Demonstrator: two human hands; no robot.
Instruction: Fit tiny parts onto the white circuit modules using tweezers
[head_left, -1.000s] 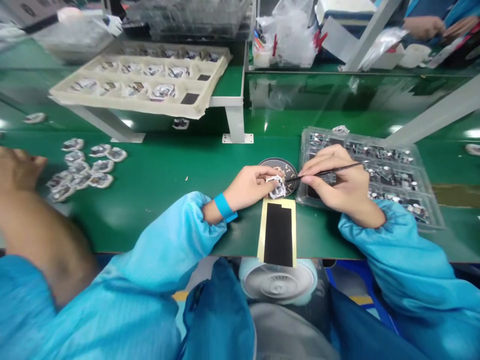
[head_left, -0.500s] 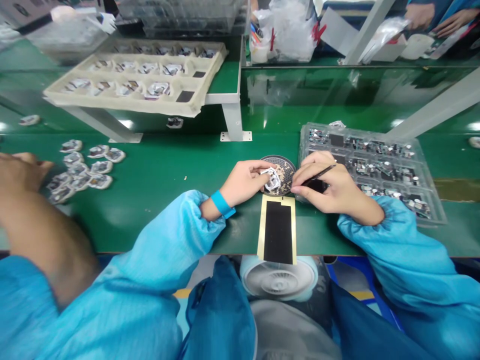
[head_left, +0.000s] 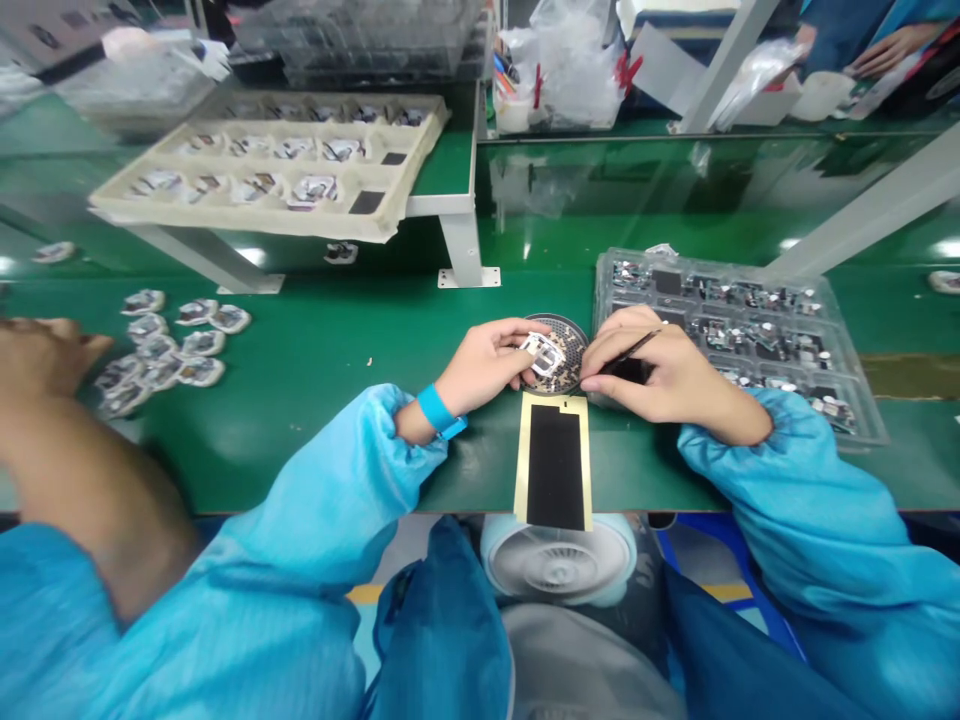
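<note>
My left hand (head_left: 487,365) pinches a small white part (head_left: 541,355) over a round perforated metal dish (head_left: 564,350) on the green bench. My right hand (head_left: 660,378) grips black tweezers (head_left: 630,350), their tip close beside the white part at the dish's right edge. Just in front of the dish lies a yellow sheet with a black strip (head_left: 555,460). Both arms wear light blue sleeves, with a blue band on the left wrist.
A clear tray of small electronic parts (head_left: 795,330) lies to the right. Several small white parts (head_left: 161,345) lie at the left, next to a co-worker's hand (head_left: 45,355). A beige compartment tray (head_left: 247,210) sits on a raised stand. A white fan (head_left: 555,560) hangs below the bench edge.
My right hand drew back from the clear tray toward the dish, bringing the tweezers' tip to the white part. My left hand stayed at the dish, holding the part.
</note>
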